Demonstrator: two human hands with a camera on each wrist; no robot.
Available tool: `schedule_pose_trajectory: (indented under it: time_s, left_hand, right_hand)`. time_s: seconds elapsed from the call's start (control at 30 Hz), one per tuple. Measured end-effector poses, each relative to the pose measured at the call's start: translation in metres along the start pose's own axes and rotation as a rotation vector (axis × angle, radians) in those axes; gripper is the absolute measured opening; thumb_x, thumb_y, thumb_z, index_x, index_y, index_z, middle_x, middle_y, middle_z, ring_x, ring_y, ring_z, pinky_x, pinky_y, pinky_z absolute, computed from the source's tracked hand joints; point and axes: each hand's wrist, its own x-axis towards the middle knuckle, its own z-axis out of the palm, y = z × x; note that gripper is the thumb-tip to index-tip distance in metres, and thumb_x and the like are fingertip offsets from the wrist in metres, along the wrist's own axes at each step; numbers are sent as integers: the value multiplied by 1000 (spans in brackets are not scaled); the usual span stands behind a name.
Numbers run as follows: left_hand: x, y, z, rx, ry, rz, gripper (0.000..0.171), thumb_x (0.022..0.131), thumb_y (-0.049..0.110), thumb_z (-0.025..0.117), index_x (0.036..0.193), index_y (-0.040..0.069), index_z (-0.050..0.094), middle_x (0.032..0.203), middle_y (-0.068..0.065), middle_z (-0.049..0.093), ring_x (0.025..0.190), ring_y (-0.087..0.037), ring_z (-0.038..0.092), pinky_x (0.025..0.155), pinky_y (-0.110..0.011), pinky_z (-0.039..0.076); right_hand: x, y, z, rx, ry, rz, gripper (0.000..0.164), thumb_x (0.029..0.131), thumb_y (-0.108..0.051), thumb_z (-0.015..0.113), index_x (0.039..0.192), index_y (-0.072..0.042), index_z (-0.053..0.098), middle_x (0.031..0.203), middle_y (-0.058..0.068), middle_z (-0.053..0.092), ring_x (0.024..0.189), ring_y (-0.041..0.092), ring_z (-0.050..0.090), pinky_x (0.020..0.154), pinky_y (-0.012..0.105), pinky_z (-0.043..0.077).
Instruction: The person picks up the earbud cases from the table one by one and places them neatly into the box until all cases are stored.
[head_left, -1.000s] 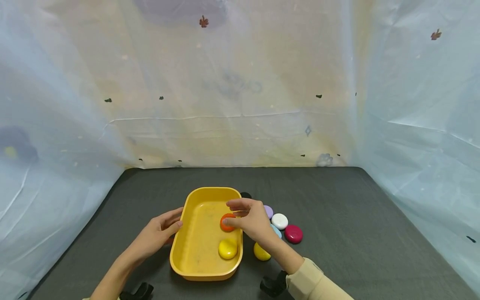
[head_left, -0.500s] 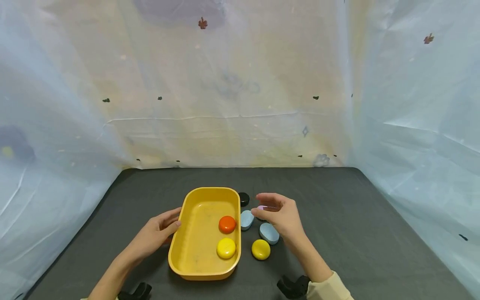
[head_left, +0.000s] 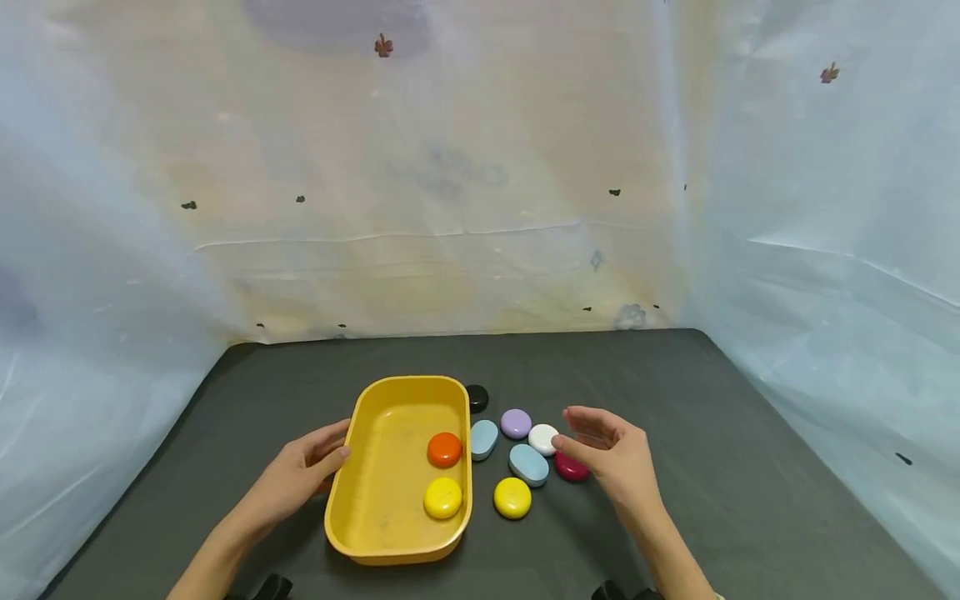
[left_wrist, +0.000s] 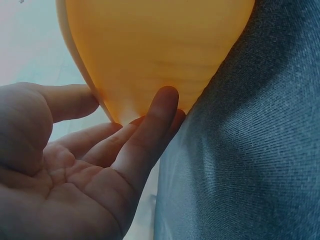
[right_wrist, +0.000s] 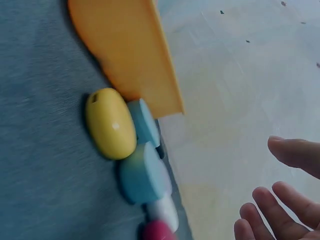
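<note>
In the head view my left hand [head_left: 300,471] is at the left wall of a yellow rectangular tub [head_left: 397,550]. In the left wrist view its thumb touches the rim and the fingers lie against the outer wall. An orange disc [head_left: 445,450] and a yellow disc [head_left: 443,498] lie in the tub. My right hand [head_left: 618,454] hovers right of the loose discs, holding nothing, its fingers relaxed and apart. Its thumb tip is close by a white disc [head_left: 543,439], and a crimson disc [head_left: 572,467] is partly hidden under it.
Between tub and right hand lie two pale blue pieces [head_left: 528,465], a lilac disc [head_left: 516,424] and another yellow disc [head_left: 513,498]. A black disc [head_left: 477,398] sits by the tub's far right side. Pale patterned sheeting [head_left: 465,167] surrounds the dark table [head_left: 675,383].
My right hand has let go of the orange disc inside the tub and moved out to the right, past the loose discs. The left hand has stayed at the tub's side.
</note>
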Motion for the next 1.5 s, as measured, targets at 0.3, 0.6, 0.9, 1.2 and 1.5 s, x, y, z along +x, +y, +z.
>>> schedule_pose_trajectory:
  time_s: [0.3,0.6,0.9,1.2,1.5]
  left_hand:
    - [-2,2,1,-18,-22,26,62,101,27,58,153,7,32,145,-22,46,120,-34,57,82,-44,56]
    - [-2,2,4,-20,-12,32,60,101,25,58,153,6,33,143,-22,48,118,-34,58,82,-44,56]
    - [-1,4,8,-10,-29,40,61,101,26,59,153,5,34,144,-21,47,119,-34,57,82,-46,56]
    - [3,4,9,-4,-34,40,60,101,26,58,153,7,34,143,-20,48,119,-33,57,83,-45,56]
    - [3,6,9,-33,-52,53,61,102,24,57,153,4,32,144,-22,47,118,-33,58,82,-44,56]
  right_hand:
    - [-4,28,-14,-21,77,20,48,76,-19,88,117,-4,69,118,12,67,110,32,61,87,23,51]
    - [4,38,-21,-52,76,42,51,76,-20,88,120,-3,68,121,14,66,112,31,59,85,23,52]
    - [1,43,-24,-112,71,108,54,77,-21,87,123,-4,66,123,12,65,114,26,58,86,22,50]
    - [3,45,-25,-136,83,128,55,77,-23,87,124,-4,66,123,13,65,115,27,58,90,30,51]
    - [4,46,-23,-125,67,130,54,79,-18,86,126,-3,65,124,14,64,114,28,59,88,27,52]
